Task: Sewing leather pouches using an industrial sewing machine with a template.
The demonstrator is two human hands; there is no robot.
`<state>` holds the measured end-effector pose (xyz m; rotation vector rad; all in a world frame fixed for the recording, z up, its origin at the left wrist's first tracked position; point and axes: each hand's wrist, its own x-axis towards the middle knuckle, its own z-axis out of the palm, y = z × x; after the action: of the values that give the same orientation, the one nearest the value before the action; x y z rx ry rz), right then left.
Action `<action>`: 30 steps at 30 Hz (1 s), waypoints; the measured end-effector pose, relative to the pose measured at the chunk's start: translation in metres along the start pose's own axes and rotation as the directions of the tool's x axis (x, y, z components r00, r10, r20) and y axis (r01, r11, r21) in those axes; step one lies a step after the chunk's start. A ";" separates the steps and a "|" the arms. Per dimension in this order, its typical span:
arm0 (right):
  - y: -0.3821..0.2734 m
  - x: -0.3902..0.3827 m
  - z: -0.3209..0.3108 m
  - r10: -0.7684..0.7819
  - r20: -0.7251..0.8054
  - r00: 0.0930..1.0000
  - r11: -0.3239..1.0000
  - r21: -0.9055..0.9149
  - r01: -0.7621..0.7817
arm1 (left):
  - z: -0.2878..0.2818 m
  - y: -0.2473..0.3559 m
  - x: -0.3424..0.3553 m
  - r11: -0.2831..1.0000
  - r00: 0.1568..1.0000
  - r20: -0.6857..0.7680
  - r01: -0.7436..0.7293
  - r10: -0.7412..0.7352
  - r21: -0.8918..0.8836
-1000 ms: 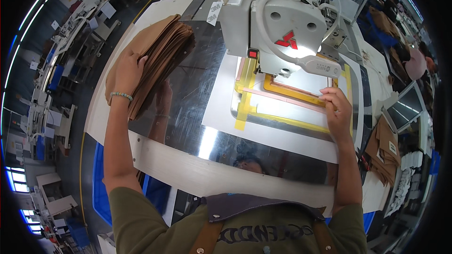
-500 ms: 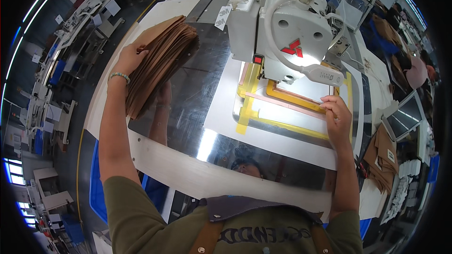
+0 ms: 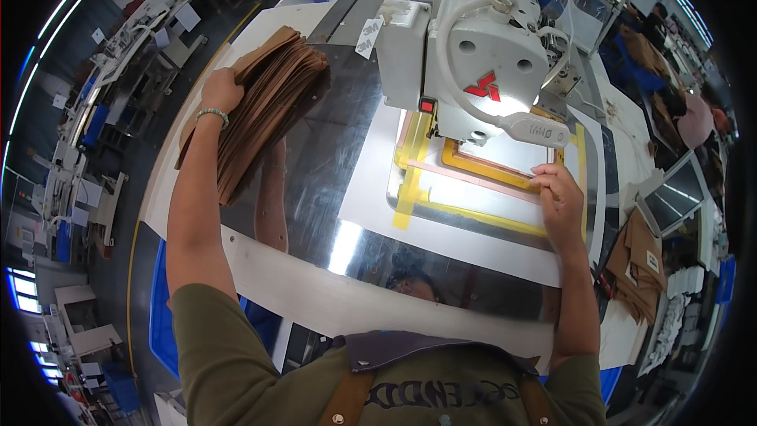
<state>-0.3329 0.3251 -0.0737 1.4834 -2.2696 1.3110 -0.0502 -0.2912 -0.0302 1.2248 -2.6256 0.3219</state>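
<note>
A thick fanned stack of brown cloth pieces [image 3: 276,102] leans on the left of the shiny metal table. My left hand [image 3: 222,91], a beaded bracelet at its wrist, grips the upper left edge of an outer piece; its fingertips are partly hidden behind the cloth. That piece stands a little apart from the stack at its lower left. Under the head of a white sewing machine [image 3: 493,55] lies an orange inner frame [image 3: 481,168] within a larger clamp plate edged with yellow tape [image 3: 408,203]. My right hand [image 3: 560,193] pinches the inner frame's near right corner.
A white sheet [image 3: 363,193] lies beneath the clamp plate. A white lamp head [image 3: 536,129] on a curved hose hangs just above my right hand. Farther right are more brown pieces [image 3: 637,264] and a tilted screen [image 3: 674,193]. A blue bin [image 3: 162,315] stands below the table's left edge.
My left hand has turned over the stack's edge, and the outer cloth piece has swung left, away from the others. My right hand stays at the frame's corner. The whole view has shifted slightly.
</note>
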 end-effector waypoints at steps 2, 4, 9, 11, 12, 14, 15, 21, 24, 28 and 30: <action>-0.001 0.000 0.001 -0.019 0.015 1.000 1.000 0.007 0.019 | -0.025 -0.001 -0.004 0.997 0.988 -0.151 -0.024 0.034 0.071; 0.000 -0.002 0.000 -0.027 0.010 1.000 0.999 -0.021 0.027 | -0.045 0.014 -0.017 0.996 0.970 -0.226 -0.073 0.084 0.054; -0.001 -0.001 -0.001 -0.050 0.025 0.998 0.998 -0.035 0.051 | -0.020 0.041 -0.073 0.973 0.979 -0.028 -0.199 0.203 0.116; 0.000 0.000 0.000 -0.047 0.041 0.998 0.999 -0.005 0.047 | -0.001 0.058 -0.085 0.993 0.996 -0.016 -0.089 0.090 0.080; 0.001 0.000 0.001 -0.041 0.041 0.998 0.999 -0.010 0.041 | -0.002 0.066 -0.093 0.992 0.989 -0.093 -0.109 0.115 0.069; 0.002 -0.002 0.002 -0.030 0.038 0.999 0.999 -0.013 0.031 | -0.009 0.081 -0.089 0.981 0.973 -0.123 -0.193 0.194 0.020; 0.002 -0.003 0.001 -0.023 0.039 0.999 1.000 -0.020 0.024 | -0.017 0.091 -0.087 0.962 0.951 -0.161 -0.273 0.266 -0.024; 0.001 -0.003 0.001 -0.031 0.049 0.998 0.999 -0.031 0.033 | -0.013 0.104 -0.079 0.863 0.845 -0.176 -0.494 0.506 0.110; 0.002 -0.002 0.001 -0.032 0.046 0.998 0.999 -0.037 0.034 | -0.005 0.099 -0.077 0.924 0.916 -0.159 -0.379 0.367 -0.047; 0.004 -0.002 0.001 -0.044 0.047 0.998 0.998 -0.033 0.046 | -0.009 0.091 -0.065 0.918 0.961 -0.158 -0.266 0.228 -0.294; 0.004 -0.002 0.001 -0.047 0.044 0.998 0.999 -0.021 0.047 | -0.013 0.081 -0.051 0.865 0.968 -0.140 -0.247 0.206 -0.437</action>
<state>-0.3343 0.3263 -0.0778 1.5634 -2.2532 1.2492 -0.0788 -0.1997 -0.0413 0.7324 -2.5620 -0.1918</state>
